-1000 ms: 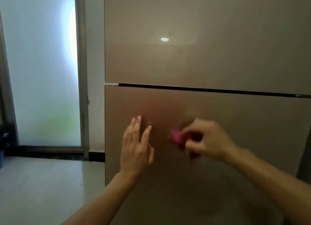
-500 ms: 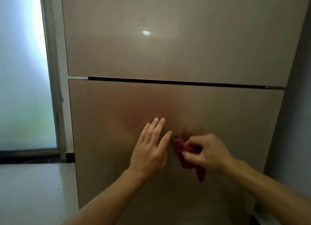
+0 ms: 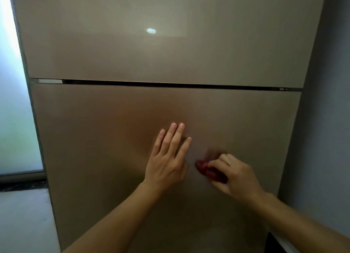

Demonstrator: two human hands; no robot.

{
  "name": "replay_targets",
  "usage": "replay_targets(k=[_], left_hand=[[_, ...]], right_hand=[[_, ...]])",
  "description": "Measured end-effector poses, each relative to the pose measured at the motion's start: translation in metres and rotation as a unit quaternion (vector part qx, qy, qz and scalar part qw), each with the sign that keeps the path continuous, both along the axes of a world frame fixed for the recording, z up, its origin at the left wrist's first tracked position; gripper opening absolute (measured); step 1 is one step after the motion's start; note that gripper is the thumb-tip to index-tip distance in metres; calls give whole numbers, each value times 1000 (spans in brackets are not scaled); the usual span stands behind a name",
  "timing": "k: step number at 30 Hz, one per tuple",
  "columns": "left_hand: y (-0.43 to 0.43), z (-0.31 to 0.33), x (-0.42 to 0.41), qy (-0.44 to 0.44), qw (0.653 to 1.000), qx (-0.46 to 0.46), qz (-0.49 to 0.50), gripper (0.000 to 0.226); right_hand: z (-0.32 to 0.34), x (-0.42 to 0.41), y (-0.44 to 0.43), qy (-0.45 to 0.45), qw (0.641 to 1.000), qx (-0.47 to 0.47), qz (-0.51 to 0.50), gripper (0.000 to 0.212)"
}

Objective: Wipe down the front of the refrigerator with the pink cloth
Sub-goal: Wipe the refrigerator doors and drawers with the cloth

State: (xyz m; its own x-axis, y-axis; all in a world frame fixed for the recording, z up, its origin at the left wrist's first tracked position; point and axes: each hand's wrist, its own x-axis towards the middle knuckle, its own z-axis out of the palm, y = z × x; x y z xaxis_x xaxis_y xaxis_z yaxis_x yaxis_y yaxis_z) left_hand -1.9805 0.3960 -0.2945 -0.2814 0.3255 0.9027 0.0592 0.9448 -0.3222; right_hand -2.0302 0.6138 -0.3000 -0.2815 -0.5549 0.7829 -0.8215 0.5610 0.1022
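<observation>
Fingers [image 3: 217, 163] of my right hand [image 3: 238, 177] curl round the bunched pink cloth [image 3: 205, 169] and hold it against the lower door [image 3: 94, 139] of the refrigerator [image 3: 246, 110], right of centre in the frame. My left hand [image 3: 166, 163] lies flat on the same door just beside it, its fingers straight and slightly spread. That door and the upper door [image 3: 113, 44] are closed, so the inside is hidden. A frosted window [image 3: 13, 120] glows at the left edge.
</observation>
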Motion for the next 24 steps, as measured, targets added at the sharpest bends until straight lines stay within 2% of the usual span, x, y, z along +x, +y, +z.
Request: replay_targets(k=[2,4,6,8,10,12,15,17,18,20,22,24], left_hand=[[2,-1,-1,6,1000,8,-7,45],[9,-1,-3,9,1000,22,-17,42],[20,0,-5,2,999,26,-40,41],[31,3,-9,-7,998,22,-61,41],[41,6,-13,-13,997,22,-70,41],[46,7,-17,-13,997,22,-69,41],[45,6,-22,-5,999,6,-54,38],[45,6,-22,-7,999,-6,-44,39],[45,6,-22,-7,999,-9,-40,39],[46,6,-22,-5,999,-9,-33,40],[46,6,-23,-5,1000,-7,-27,39],[46,5,-23,-6,1000,-6,-22,39]], right_hand=[[28,7,15,-49,998,-43,-4,26],[76,5,25,16,981,-189,-46,27],[129,-6,30,79,938,-319,-108,29],[152,-20,23,55,924,-358,-126,35],[128,-32,9,39,936,-326,-123,39],[81,-28,2,58,955,-273,-97,33],[8,-21,22,83,992,-93,-21,24],[-6,-20,45,31,1000,-2,2,26],[3,-19,54,-7,1000,-27,4,26],[41,-19,68,-23,981,-187,-48,27],[94,-25,83,18,924,-350,-153,29],[135,-34,89,40,888,-403,-217,29]])
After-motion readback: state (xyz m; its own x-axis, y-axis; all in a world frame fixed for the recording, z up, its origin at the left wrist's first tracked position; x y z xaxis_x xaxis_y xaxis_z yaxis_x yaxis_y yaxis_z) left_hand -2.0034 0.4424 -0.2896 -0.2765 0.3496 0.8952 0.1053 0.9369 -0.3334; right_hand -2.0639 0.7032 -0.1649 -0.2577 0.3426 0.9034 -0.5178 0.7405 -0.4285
